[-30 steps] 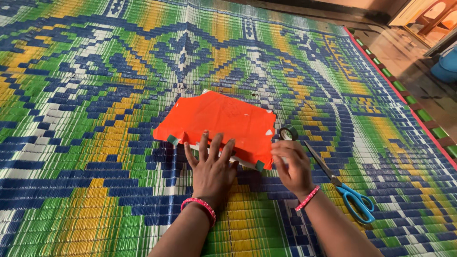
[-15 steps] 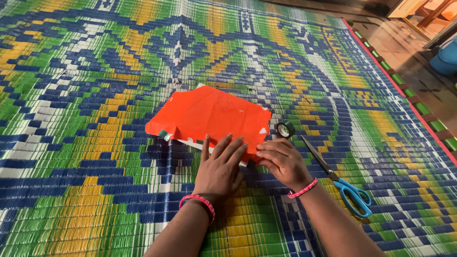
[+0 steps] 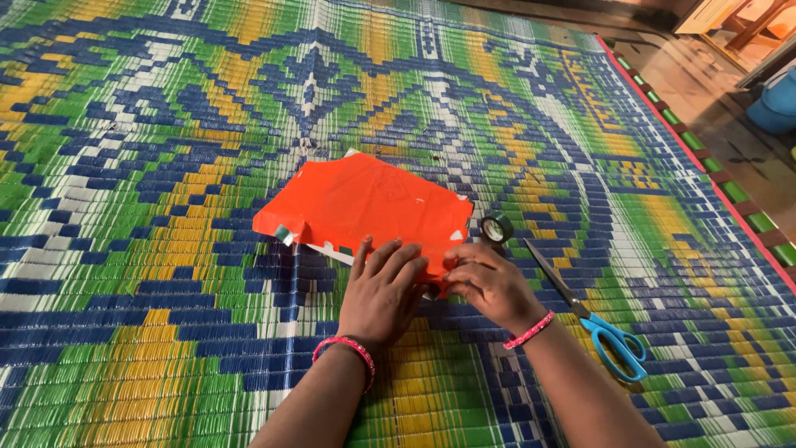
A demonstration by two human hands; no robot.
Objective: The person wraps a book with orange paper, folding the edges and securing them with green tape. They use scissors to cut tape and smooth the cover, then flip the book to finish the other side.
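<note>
A flat object wrapped in orange paper (image 3: 365,203) lies on the woven mat (image 3: 166,166), with small green tape pieces at its corners. My left hand (image 3: 381,290) rests palm down on its near edge, fingers spread. My right hand (image 3: 489,282) pinches the near right corner of the orange wrapping, fingers curled on it. A dark roll of tape (image 3: 497,228) sits just right of the wrapped object, beside my right hand. Both wrists wear pink bangles.
Scissors with blue handles (image 3: 609,336) lie on the mat to the right of my right arm, blades pointing toward the tape roll. The mat's red-and-green border (image 3: 705,162) runs along the right, with bare floor and a blue object beyond it.
The wrapped object has been turned slightly and drawn nearer. My right hand moved left onto its near right corner; my left hand shifted a little right along the near edge.
</note>
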